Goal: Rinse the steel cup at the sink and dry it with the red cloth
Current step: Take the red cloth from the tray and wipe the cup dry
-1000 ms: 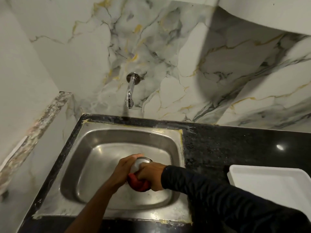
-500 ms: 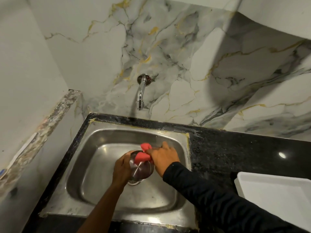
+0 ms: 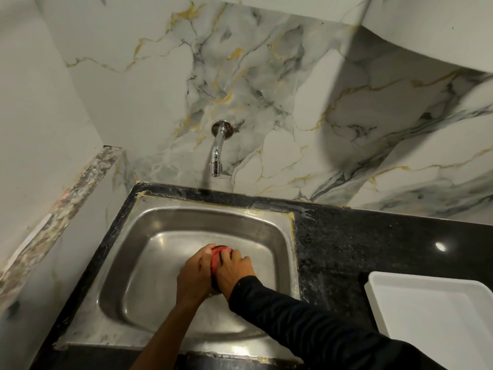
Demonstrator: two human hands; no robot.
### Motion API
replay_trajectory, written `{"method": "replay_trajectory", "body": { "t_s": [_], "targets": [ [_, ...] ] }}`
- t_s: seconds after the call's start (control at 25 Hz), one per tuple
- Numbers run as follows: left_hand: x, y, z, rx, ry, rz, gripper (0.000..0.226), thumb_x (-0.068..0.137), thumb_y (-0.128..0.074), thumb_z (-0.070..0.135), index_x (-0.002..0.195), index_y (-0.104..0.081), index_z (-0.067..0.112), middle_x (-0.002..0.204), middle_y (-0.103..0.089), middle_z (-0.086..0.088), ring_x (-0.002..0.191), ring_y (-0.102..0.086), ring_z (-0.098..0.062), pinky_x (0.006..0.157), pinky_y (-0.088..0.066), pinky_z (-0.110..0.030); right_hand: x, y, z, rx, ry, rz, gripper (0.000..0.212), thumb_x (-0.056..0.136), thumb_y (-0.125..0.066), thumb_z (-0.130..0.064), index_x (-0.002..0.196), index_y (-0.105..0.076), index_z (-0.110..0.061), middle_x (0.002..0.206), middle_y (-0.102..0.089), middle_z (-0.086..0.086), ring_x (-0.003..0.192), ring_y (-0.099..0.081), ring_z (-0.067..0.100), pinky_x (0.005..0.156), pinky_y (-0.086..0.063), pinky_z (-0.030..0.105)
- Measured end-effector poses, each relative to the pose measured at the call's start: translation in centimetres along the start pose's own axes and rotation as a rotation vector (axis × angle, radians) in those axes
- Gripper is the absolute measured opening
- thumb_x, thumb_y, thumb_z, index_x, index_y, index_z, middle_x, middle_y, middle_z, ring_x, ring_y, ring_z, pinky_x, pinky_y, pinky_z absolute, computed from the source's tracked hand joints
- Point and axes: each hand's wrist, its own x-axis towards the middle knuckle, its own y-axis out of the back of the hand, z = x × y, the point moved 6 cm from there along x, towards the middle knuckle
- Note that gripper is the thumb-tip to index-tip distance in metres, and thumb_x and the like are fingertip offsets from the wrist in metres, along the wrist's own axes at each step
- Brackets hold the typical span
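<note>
Over the steel sink (image 3: pixel 165 225) both hands are pressed together around the steel cup, which is almost fully hidden by them. My left hand (image 3: pixel 196 276) wraps the cup from the left. My right hand (image 3: pixel 233 271), in a black sleeve, presses the red cloth (image 3: pixel 217 256) against the cup from the right and top. Only a patch of the cloth shows between the fingers.
A chrome tap (image 3: pixel 217 153) sticks out of the marble wall above the sink, with no water running. Black countertop (image 3: pixel 373 241) lies to the right, with a white tray (image 3: pixel 432 316) near its front edge. A stone ledge (image 3: pixel 66 206) borders the left.
The cloth moved from the cup's rim side to over its top, and both hands closed tighter around the cup, hiding it. The camera tilted slightly.
</note>
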Motion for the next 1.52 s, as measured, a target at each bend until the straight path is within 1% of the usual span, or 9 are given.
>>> {"method": "replay_trajectory", "body": {
  "t_s": [0.24, 0.52, 0.68, 0.76, 0.88, 1.0, 1.12, 1.36, 1.52],
  "targets": [
    [-0.9, 0.6, 2.5, 0.138, -0.240, 0.128, 0.055, 0.100, -0.036, 0.047, 0.121, -0.080, 0.021, 0.085, -0.083, -0.005, 0.074, -0.075, -0.020, 0.067, -0.047, -0.020, 1.7, 0.0, 1.5, 0.749, -0.186, -0.388, 0.051, 0.099, -0.067, -0.028, 0.147, -0.057, -0.015, 0.149, -0.058, 0.008, 0.135, -0.054, 0.028, 0.119, -0.039, 0.037],
    [-2.2, 0.4, 1.1, -0.387, -0.161, -0.157, 0.047, 0.102, -0.037, 0.044, 0.122, -0.076, 0.025, 0.118, -0.083, 0.007, 0.116, -0.074, -0.010, 0.102, -0.055, -0.030, -2.7, -0.9, 3.7, 1.825, -0.331, -0.597, 0.017, 0.077, -0.068, -0.014, 0.073, -0.082, -0.006, 0.071, -0.073, 0.015, 0.060, -0.070, 0.029, 0.062, -0.057, 0.028],
    [-1.9, 0.8, -0.2, -0.414, -0.092, -0.084, 0.042, 0.104, -0.040, 0.037, 0.124, -0.075, 0.024, 0.122, -0.081, 0.008, 0.122, -0.072, -0.014, 0.109, -0.053, -0.034, -4.0, -0.7, 2.7, 2.501, -0.354, -0.485, 0.051, 0.076, -0.064, -0.004, 0.125, -0.070, 0.010, 0.114, -0.069, 0.025, 0.098, -0.067, 0.038, 0.107, -0.051, 0.044],
    [-1.4, 1.3, -1.6, -0.397, 0.013, 0.026, 0.043, 0.104, -0.042, 0.030, 0.126, -0.076, 0.017, 0.124, -0.080, -0.004, 0.123, -0.071, -0.022, 0.112, -0.052, -0.048, -4.3, -0.4, 3.2, 2.546, -0.334, -0.376, 0.052, 0.079, -0.064, -0.002, 0.130, -0.067, 0.009, 0.122, -0.068, 0.029, 0.108, -0.064, 0.043, 0.114, -0.046, 0.054],
    [-1.0, 2.0, -2.6, -0.427, 0.125, 0.103, 0.040, 0.105, -0.044, 0.021, 0.125, -0.077, 0.011, 0.125, -0.078, -0.009, 0.123, -0.069, -0.027, 0.114, -0.049, -0.055, -4.3, 0.6, 6.8, 2.203, -0.402, 0.195, 0.029, 0.086, -0.055, 0.015, 0.099, -0.076, 0.001, 0.087, -0.078, 0.016, 0.083, -0.069, 0.037, 0.073, -0.065, 0.036],
    [-1.0, 1.2, -1.7, -0.416, 0.154, 0.071, 0.038, 0.107, -0.044, 0.026, 0.119, -0.078, 0.014, 0.118, -0.080, -0.009, 0.116, -0.072, -0.028, 0.108, -0.052, -0.057, -3.7, 4.3, 5.4, 1.179, -0.093, 0.419, 0.019, 0.095, -0.060, -0.004, 0.110, -0.070, -0.007, 0.097, -0.072, 0.008, 0.090, -0.067, 0.031, 0.075, -0.059, 0.037],
    [-1.1, 0.3, -1.3, -0.399, 0.196, 0.023, 0.042, 0.103, -0.047, 0.040, 0.113, -0.080, 0.016, 0.106, -0.083, -0.009, 0.104, -0.076, -0.028, 0.098, -0.059, -0.055, -2.3, 3.5, 0.5, 0.287, 0.108, 0.190, 0.049, 0.092, -0.070, -0.025, 0.137, -0.058, -0.010, 0.137, -0.061, 0.015, 0.117, -0.060, 0.040, 0.099, -0.054, 0.050],
    [-1.5, 2.2, -2.1, -0.368, 0.089, -0.091, 0.053, 0.094, -0.047, 0.047, 0.125, -0.076, 0.016, 0.118, -0.080, -0.008, 0.117, -0.073, -0.026, 0.107, -0.054, -0.049, -3.8, 1.2, 0.9, 1.136, 0.115, -0.228, 0.032, 0.086, -0.064, 0.009, 0.110, -0.077, -0.009, 0.113, -0.075, 0.016, 0.103, -0.074, 0.026, 0.089, -0.060, 0.031],
    [-1.1, 4.6, -4.4, -0.430, 0.241, -0.163, 0.032, 0.105, -0.053, 0.038, 0.120, -0.078, 0.025, 0.120, -0.080, -0.009, 0.109, -0.076, -0.027, 0.091, -0.061, -0.050, -5.3, 3.0, 7.5, 1.720, -0.081, -0.013, 0.045, 0.086, -0.054, 0.028, 0.076, -0.071, -0.012, 0.060, -0.073, -0.010, 0.053, -0.068, 0.002, 0.053, -0.056, 0.016]
  ]
}}
